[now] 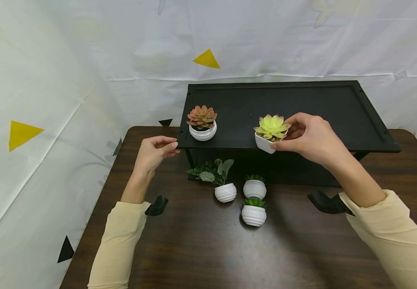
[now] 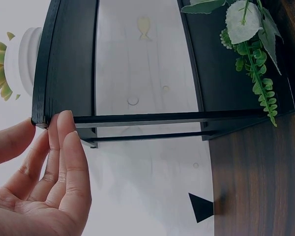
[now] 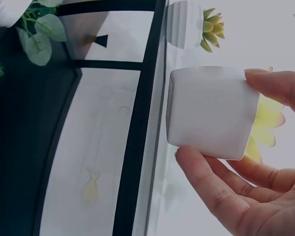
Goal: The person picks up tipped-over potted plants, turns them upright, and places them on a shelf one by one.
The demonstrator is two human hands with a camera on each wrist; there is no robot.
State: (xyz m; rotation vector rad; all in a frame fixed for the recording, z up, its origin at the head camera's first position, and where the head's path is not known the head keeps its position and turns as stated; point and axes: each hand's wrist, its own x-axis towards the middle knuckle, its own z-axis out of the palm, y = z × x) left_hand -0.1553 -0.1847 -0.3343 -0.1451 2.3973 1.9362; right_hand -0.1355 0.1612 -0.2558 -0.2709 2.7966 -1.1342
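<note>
With the left hand (image 1: 153, 154) pinching the shelf (image 1: 284, 104), the right hand (image 1: 313, 138) should level the square pot (image 1: 264, 143) it grips, clear of the front edge (image 1: 226, 149) beneath, a gap hard to judge.

Five potted plants (image 1: 201, 120) (image 1: 271, 130) (image 1: 220, 176) (image 1: 254, 186) (image 1: 253, 212) — four in round white pots (image 1: 203, 133) (image 1: 225, 193) (image 1: 254, 189) (image 1: 254, 216), one in an angular white pot (image 1: 263, 143) — appear on my distant screen together with one black shelf (image 1: 302, 108), one brown table (image 1: 201, 249), two hands (image 1: 152, 154) (image 1: 314, 138), two pale sleeves (image 1: 121, 237) (image 1: 381, 228), two black wrist devices (image 1: 156, 206) (image 1: 325, 202), two yellow wall patches (image 1: 207, 59) (image 1: 23, 135) and three black wall patches (image 1: 165, 122) (image 1: 117, 147) (image 1: 66, 251).
</note>
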